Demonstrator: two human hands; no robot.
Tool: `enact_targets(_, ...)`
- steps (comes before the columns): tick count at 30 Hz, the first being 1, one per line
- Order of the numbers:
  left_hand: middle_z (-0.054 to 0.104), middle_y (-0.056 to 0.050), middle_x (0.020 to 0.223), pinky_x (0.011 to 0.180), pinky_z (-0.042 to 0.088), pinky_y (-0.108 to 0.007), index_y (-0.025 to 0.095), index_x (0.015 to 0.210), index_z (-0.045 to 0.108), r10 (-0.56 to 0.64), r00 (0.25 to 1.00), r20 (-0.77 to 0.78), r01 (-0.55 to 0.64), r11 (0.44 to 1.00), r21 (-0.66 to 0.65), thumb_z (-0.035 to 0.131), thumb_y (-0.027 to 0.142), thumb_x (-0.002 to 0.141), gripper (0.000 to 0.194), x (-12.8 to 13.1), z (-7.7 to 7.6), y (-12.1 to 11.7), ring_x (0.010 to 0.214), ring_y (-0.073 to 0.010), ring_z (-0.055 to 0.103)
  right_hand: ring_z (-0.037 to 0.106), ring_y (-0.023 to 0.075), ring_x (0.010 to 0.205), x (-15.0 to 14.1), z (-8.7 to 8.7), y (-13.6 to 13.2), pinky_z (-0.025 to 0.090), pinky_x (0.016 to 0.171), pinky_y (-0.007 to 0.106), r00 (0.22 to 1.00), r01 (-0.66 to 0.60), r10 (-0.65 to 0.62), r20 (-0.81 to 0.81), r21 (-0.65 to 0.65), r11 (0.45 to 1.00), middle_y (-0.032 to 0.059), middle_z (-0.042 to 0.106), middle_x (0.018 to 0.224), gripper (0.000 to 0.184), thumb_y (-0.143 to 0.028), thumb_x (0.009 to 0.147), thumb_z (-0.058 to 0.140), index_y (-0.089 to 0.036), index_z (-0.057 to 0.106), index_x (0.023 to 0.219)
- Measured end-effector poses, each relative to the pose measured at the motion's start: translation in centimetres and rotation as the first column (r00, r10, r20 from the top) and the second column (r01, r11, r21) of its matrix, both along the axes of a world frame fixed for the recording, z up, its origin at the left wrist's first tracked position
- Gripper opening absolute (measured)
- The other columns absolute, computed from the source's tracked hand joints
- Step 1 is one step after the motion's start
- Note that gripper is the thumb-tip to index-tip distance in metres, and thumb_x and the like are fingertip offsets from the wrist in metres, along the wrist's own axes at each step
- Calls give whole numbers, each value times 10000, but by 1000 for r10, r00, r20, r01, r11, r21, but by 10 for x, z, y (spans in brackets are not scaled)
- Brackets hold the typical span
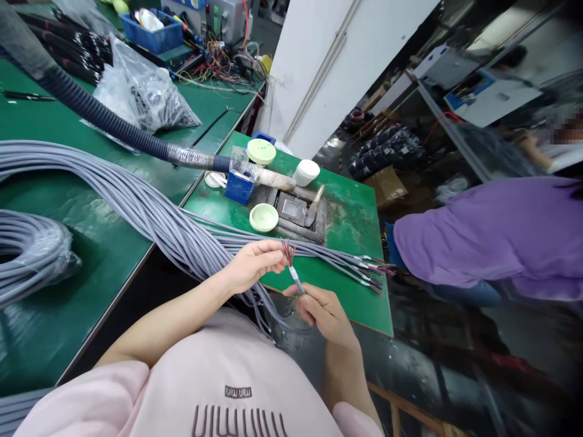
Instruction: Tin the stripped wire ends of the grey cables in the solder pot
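Note:
My right hand (pixel 324 309) is closed around a grey cable (pixel 298 284) just below its end. A white band (pixel 293 272) wraps the cable there, and thin red and dark wires (pixel 288 250) fan out above it. At those wires is my left hand (pixel 259 262), its thumb and fingertips pinched together on them. Behind both hands, a bundle of grey cables (pixel 150 209) runs from the left across the green board. Its stripped ends with coloured wires (pixel 371 267) lie at the board's right side.
On the green board (pixel 348 224) stand a solder pot (pixel 294 209) with a scraper (pixel 315 206), a pale round dish (pixel 263 217), a white cup (pixel 306 172) and a blue box (pixel 240 185). A ribbed hose (pixel 113 124) reaches over it. A person in purple (pixel 492 237) is at right.

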State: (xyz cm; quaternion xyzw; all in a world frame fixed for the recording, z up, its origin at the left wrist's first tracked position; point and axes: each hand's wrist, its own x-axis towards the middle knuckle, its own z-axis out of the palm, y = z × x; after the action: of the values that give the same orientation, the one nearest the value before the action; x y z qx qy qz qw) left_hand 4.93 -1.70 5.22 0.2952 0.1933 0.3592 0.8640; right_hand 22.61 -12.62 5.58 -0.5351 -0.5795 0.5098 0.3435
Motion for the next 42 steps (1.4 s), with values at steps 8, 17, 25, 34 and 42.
enact_targets(8, 671, -14, 650, 562, 444, -183, 107, 707, 686, -52, 997, 62, 54, 998, -34, 895, 367, 536, 375, 6, -1, 4, 541, -63, 583, 331, 85, 411, 7, -11, 2, 272, 456, 243, 998, -32, 31, -58, -6, 999, -70, 386, 465, 396, -472, 927, 454, -150, 673, 1003)
enact_targets(17, 613, 15, 605, 560, 445, -208, 122, 686, 598, 12, 999, 42, -11, 1000, -29, 847, 378, 598, 368, 13, -4, 0, 525, -67, 563, 522, 125, 555, 4, 14, 12, 418, 579, 260, 964, -2, -16, 267, 67, 998, -7, 578, 605, 362, -379, 938, 437, -161, 653, 1129)
enact_targets(25, 629, 19, 602, 587, 445, -222, 130, 688, 596, 61, 998, -22, -61, 998, -14, 865, 406, 547, 410, 20, -6, -9, 547, -80, 571, 516, 126, 594, -25, 27, 27, 450, 582, 255, 849, 199, -356, 389, 388, 900, -7, 597, 725, 460, -332, 858, 580, -205, 555, 1300)
enact_targets(34, 599, 26, 586, 582, 413, -224, 131, 695, 614, 195, 981, 3, -195, 981, 3, 856, 395, 567, 380, 11, 0, -14, 537, -70, 517, 592, 177, 636, -41, 23, 49, 492, 626, 318, 853, 160, -439, 282, 660, 734, 53, 671, 694, 203, -293, 894, 550, -216, 736, 927)
enact_targets(42, 631, 12, 624, 610, 420, -228, 142, 716, 633, 407, 910, -73, -396, 909, 126, 817, 414, 630, 340, 5, -4, -8, 583, -83, 528, 574, 170, 670, -46, 26, 73, 477, 635, 327, 879, 168, -431, 204, 714, 680, 38, 643, 735, 112, -247, 848, 625, -230, 688, 757)
